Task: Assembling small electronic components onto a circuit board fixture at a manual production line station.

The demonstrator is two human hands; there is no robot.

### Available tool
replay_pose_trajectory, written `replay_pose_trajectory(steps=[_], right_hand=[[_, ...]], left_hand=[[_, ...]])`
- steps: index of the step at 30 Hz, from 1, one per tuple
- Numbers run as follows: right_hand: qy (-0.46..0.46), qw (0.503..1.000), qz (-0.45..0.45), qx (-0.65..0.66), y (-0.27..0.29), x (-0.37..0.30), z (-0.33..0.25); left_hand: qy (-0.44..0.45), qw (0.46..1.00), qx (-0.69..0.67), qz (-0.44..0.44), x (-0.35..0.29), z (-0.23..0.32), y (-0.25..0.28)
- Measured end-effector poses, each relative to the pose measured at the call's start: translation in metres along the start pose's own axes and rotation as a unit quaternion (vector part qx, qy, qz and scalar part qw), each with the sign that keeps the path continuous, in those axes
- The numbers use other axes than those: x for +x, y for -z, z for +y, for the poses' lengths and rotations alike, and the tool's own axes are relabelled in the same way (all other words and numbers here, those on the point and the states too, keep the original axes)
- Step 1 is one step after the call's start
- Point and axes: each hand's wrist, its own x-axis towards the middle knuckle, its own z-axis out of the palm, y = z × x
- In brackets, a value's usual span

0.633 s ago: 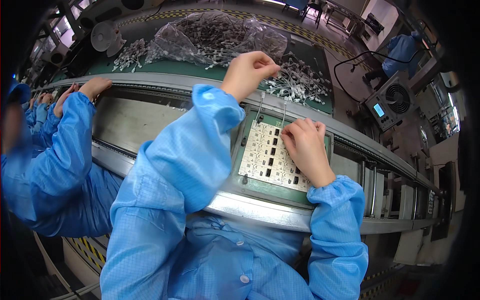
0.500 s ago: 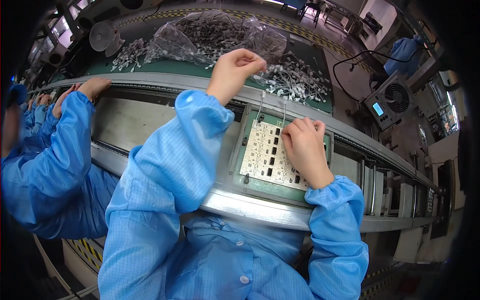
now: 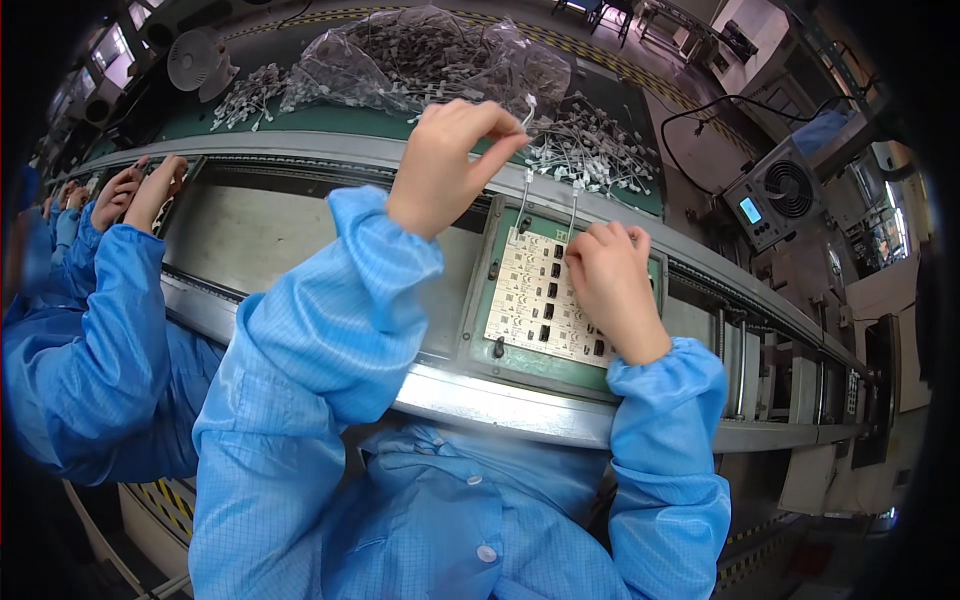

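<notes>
My left hand is raised over the far rail, thumb and forefinger pinched on a short connector cable whose white plug sticks up past the fingertips. My right hand bends over the right part of a pale circuit board panel, fingers closed at its far edge; what they grip is hidden. The panel, dotted with black components, lies in a green fixture on the conveyor. Two thin cables stand up from its far edge: one at the left corner, another beside my right fingertips.
Beyond the rail, loose white-plugged cables lie heaped on a green surface, beside a clear plastic bag full of more. A white fan stands far left. A box with a fan and lit display sits right. A co-worker's hands are at left.
My left hand has drawn slightly left and down, and the white plug at its fingertips now shows clearly. My right hand stays at the panel. The co-worker's hands have come together over the conveyor.
</notes>
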Motion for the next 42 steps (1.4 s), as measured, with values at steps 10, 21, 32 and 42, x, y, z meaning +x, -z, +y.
replay_pose_trajectory(steps=[10,21,32,42], right_hand=[[0.003,1.0,-0.006,0.011,0.009,-0.003,-0.008],[0.005,0.998,-0.021,0.059,0.01,0.075,0.026],[0.013,0.967,0.068,0.246,-0.025,0.148,0.046],[-0.172,0.782,0.218,0.559,0.045,0.155,0.093]], left_hand=[[0.177,0.973,-0.129,-0.071,-0.008,0.001,0.015],[-0.008,0.983,0.083,-0.165,-0.024,0.021,0.015],[0.1,0.95,0.043,-0.294,-0.043,0.029,0.006],[0.213,0.908,0.066,-0.356,-0.031,0.044,0.005]])
